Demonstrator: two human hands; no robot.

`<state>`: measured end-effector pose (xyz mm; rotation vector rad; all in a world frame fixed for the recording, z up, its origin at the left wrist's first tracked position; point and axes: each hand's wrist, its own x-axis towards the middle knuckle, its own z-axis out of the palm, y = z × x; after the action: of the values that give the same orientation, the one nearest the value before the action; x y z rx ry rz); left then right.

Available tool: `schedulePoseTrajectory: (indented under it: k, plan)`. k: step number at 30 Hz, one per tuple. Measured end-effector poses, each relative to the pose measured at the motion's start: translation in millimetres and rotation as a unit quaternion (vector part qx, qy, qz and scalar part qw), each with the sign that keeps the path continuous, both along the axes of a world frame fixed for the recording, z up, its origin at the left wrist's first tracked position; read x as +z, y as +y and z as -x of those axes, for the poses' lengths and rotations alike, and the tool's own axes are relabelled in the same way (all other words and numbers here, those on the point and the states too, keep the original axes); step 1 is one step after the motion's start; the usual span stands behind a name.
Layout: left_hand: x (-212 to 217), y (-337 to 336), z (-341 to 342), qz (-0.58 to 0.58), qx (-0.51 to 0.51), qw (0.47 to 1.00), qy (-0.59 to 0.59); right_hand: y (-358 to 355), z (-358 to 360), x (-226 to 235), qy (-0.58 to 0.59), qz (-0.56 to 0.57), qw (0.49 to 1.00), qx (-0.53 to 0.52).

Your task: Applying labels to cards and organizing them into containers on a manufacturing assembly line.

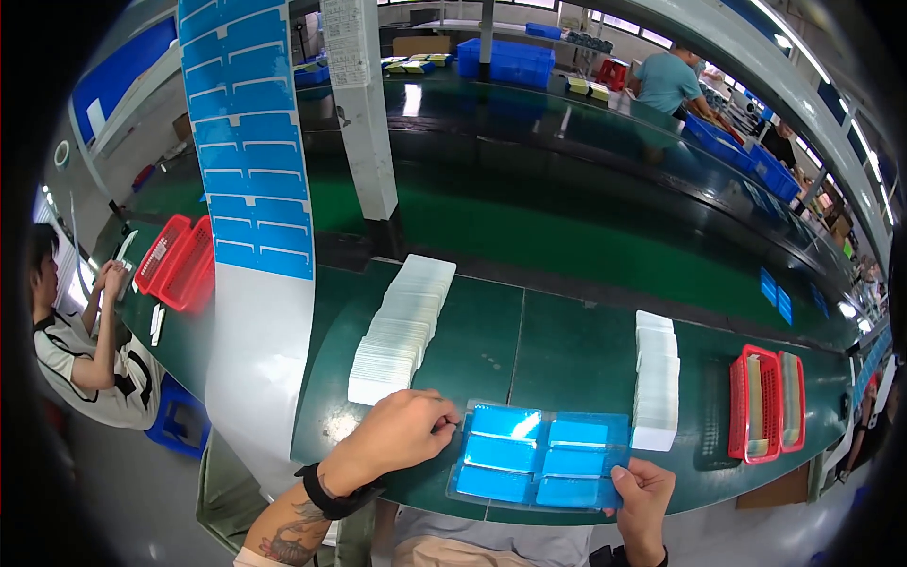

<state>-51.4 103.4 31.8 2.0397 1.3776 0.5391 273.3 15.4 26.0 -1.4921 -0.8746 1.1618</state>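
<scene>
A clear plastic sheet [546, 452] bearing several shiny blue rectangles in two columns lies over the near edge of the green table. My right hand [642, 493] pinches its lower right edge between thumb and fingers. At the sheet's upper left corner is my left hand [402, 430], fingers curled together; whether anything sits in them is hidden. Beyond the left hand, a leaning row of thin white cards [402, 326] stretches away across the table. A second stack of white cards [656, 378] lies just past the sheet's right side.
A long white strip with blue cut-out stickers [250, 189] hangs down on my left, beside a white post [364, 142]. Red baskets stand at right [754, 402] and left [175, 260]. A co-worker [90, 350] sits at far left. Beyond my table runs a green conveyor belt [529, 227].
</scene>
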Motion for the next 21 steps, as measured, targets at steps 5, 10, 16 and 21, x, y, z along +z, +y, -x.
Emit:
schedulePoseTrajectory:
  k: [5, 10, 16, 21]
  plan:
    - [-8, 7, -13, -0.006, -0.018, 1.000, 0.014, 1, 0, -1, 0.014, 0.020, 1.000, -0.010]
    - [-17, 10, -18, -0.004, -0.027, 0.998, 0.051, 0, -2, -5, 0.027, 0.027, 0.999, -0.003]
    - [-19, 11, -19, -0.013, -0.033, 0.997, 0.062, -4, -1, -7, 0.015, 0.035, 0.999, -0.014]
    - [-19, 9, -21, -0.038, -0.033, 0.996, 0.070, -9, -2, -6, 0.016, 0.031, 0.999, -0.013]
